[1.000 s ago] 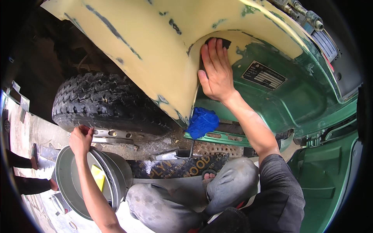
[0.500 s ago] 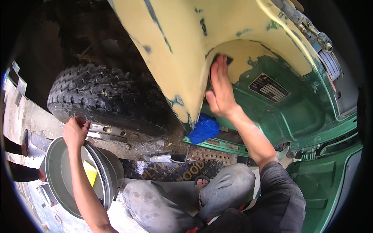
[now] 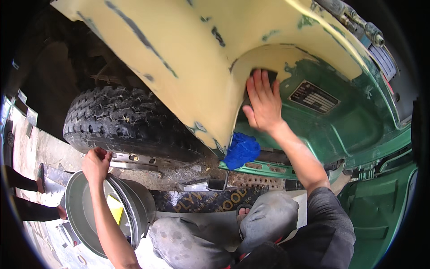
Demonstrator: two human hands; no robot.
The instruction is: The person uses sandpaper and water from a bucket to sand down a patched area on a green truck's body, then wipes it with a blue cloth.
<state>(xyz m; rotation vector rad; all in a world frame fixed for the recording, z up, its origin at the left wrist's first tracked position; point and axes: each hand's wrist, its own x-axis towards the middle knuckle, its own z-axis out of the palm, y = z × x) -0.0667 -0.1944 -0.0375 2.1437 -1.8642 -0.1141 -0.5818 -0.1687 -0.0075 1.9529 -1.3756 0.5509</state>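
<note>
My right hand (image 3: 264,102) lies flat against the curved body panel (image 3: 210,85), which is yellowish with green parts. Under its fingers is a dark sheet that looks like sandpaper (image 3: 271,77), its edge showing past the fingertips. My left hand (image 3: 96,165) hangs above the grey bucket (image 3: 74,210), beside the tyre's lower edge. Its fingers are curled together, and I see nothing in them. Inside the bucket a yellow block (image 3: 115,209), maybe a sponge, shows partly behind my left forearm. A crumpled blue cloth (image 3: 242,150) rests at the panel's lower corner.
A large black tyre (image 3: 130,121) stands at the left. A dark plate (image 3: 319,96) is fixed on the green surface, and a green door panel (image 3: 376,215) lies at the right. Another person's legs (image 3: 36,208) stand at the left edge. A printed board (image 3: 201,199) lies past my knees.
My right hand has shifted slightly right and down over the panel, with more of the dark sheet showing. The view has turned slightly, so the bucket and tyre sit further right.
</note>
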